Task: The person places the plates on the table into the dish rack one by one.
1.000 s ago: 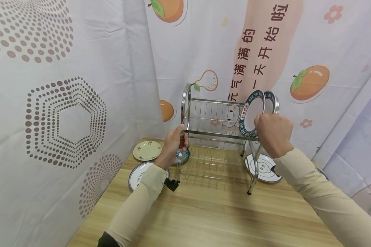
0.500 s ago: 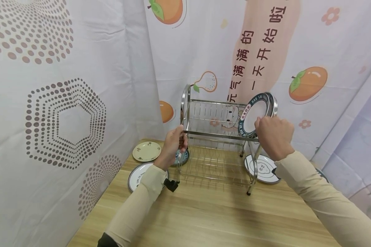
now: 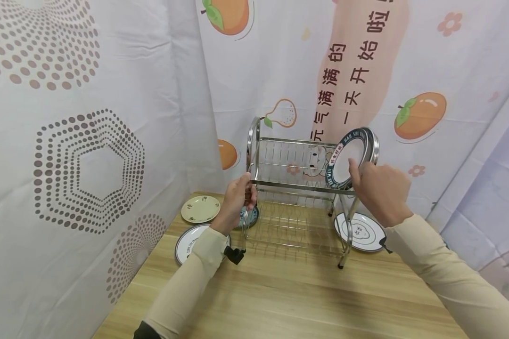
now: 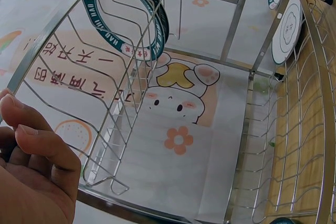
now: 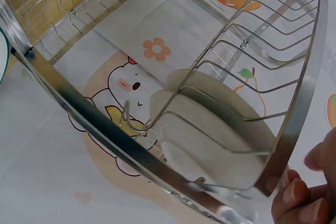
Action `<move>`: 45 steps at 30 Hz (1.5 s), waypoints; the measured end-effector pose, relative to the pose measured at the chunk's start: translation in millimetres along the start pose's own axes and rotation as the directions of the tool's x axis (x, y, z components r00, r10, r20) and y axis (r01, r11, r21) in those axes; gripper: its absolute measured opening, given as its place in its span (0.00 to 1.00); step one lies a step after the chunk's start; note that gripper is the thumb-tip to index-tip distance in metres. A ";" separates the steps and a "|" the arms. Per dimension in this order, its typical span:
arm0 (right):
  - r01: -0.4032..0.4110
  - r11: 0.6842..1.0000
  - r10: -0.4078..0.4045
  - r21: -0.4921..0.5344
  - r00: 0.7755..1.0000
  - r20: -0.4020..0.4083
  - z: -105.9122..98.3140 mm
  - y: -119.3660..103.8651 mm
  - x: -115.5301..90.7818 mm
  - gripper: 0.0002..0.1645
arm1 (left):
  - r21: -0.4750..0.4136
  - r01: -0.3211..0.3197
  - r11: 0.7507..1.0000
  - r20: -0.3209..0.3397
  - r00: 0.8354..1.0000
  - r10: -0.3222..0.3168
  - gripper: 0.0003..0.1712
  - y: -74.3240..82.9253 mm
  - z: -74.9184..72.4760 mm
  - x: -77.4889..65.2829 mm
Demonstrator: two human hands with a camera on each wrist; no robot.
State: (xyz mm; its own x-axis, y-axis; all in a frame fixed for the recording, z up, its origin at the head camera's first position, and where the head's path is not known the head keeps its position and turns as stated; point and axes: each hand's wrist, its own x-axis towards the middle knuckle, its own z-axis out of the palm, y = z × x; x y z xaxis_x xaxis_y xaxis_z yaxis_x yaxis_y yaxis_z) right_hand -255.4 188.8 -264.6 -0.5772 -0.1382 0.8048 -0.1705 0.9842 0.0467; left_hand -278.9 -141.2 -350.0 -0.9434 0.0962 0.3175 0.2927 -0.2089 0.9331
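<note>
A two-tier metal dish rack (image 3: 297, 185) stands on the table. My left hand (image 3: 237, 197) grips its left end at the upper tier's front corner. Two white plates (image 3: 348, 160) with dark green lettered rims lean upright in the upper tier's right end. Beside the plates and the front rail's right corner is my right hand (image 3: 381, 190), its fingers loosely curled and its thumb apart from them. In the right wrist view, its fingertips (image 5: 294, 190) lie just off the rail's corner with nothing held, and the plates' pale backs (image 5: 210, 129) rest between the wires.
Left of the rack lie a cream plate (image 3: 201, 209), a white plate with a dark rim (image 3: 191, 241) and a blue-green plate (image 3: 250, 217). Another white plate (image 3: 365, 233) lies behind the rack's right leg. Printed curtains (image 3: 280, 56) enclose the wooden table (image 3: 280, 301).
The front green-rimmed plate has tipped back against the other one. My right hand has let go of it and drawn slightly right and down. My left hand keeps its hold on the rack.
</note>
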 end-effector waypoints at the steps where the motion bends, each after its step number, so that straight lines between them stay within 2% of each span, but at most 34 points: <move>1: -0.012 1.000 0.012 0.011 1.000 -0.004 -0.5 2.0 -1.2 0.40 | -0.001 0.001 1.000 -0.001 1.000 -0.001 0.33 0.3 -0.1 0.0; 9: -0.111 0.987 0.104 0.117 0.993 0.062 -8.3 21.5 -10.3 0.38 | 0.000 0.003 1.000 -0.007 1.000 -0.003 0.34 3.4 0.5 -0.1; 16: -0.190 0.953 0.170 0.234 0.980 0.103 -7.4 42.2 -22.2 0.35 | 0.001 0.019 1.000 -0.005 1.000 -0.019 0.34 2.1 0.1 0.0; 20: -0.233 0.938 0.198 0.256 0.968 0.154 -4.9 54.8 -32.2 0.34 | 0.004 0.019 1.000 -0.003 1.000 -0.019 0.34 1.3 0.3 -0.8; 28: -0.304 0.925 0.243 0.230 0.935 0.259 -2.2 86.0 -51.5 0.35 | 0.007 0.019 1.000 -0.006 1.000 -0.019 0.33 1.6 1.6 -1.6; 36: -0.370 0.907 0.279 0.200 0.885 0.373 1.3 118.5 -71.7 0.38 | 0.014 0.001 1.000 -0.007 1.000 -0.001 0.33 2.3 0.4 -1.0; 40: -0.404 0.900 0.296 0.167 0.844 0.446 3.8 134.9 -83.9 0.39 | 0.014 0.009 1.000 -0.014 1.000 -0.009 0.32 2.4 0.2 -0.9; 45: -0.465 0.877 0.342 0.121 0.781 0.522 10.8 157.1 -101.1 0.40 | 0.010 0.009 1.000 -0.014 1.000 -0.009 0.33 1.7 0.4 -0.5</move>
State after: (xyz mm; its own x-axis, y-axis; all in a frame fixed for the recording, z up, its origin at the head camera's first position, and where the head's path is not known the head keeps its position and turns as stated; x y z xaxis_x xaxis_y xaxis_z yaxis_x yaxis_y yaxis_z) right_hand -232.4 356.1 -345.1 -0.9262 0.1709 0.3360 0.0218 0.9141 -0.4050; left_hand -277.8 -141.3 -348.5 -0.9481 0.0843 0.3065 0.2855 -0.1984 0.9376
